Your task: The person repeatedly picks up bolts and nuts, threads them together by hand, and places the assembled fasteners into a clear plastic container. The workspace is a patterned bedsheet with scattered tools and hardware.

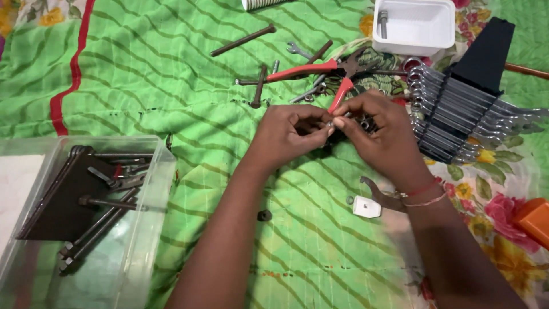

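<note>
My left hand [289, 134] and my right hand [377, 131] meet over the green striped cloth [171, 74]. Between their fingertips they pinch a small metal part [330, 122], perhaps a nut or a short bolt; its exact shape is too small to tell. Both hands have fingers curled on it. Just beyond my hands lie red-handled pliers [320, 71], and a small pile of dark metal pieces [364, 122] is partly hidden behind my right fingers.
A clear plastic bin [143, 189] at the left holds long bolts and a dark plate. A rack of wrenches [457, 114] lies at the right, a white tub [414, 26] at the back. Loose bolts [243, 40], a nut [264, 215] and a white clip [366, 207] lie about.
</note>
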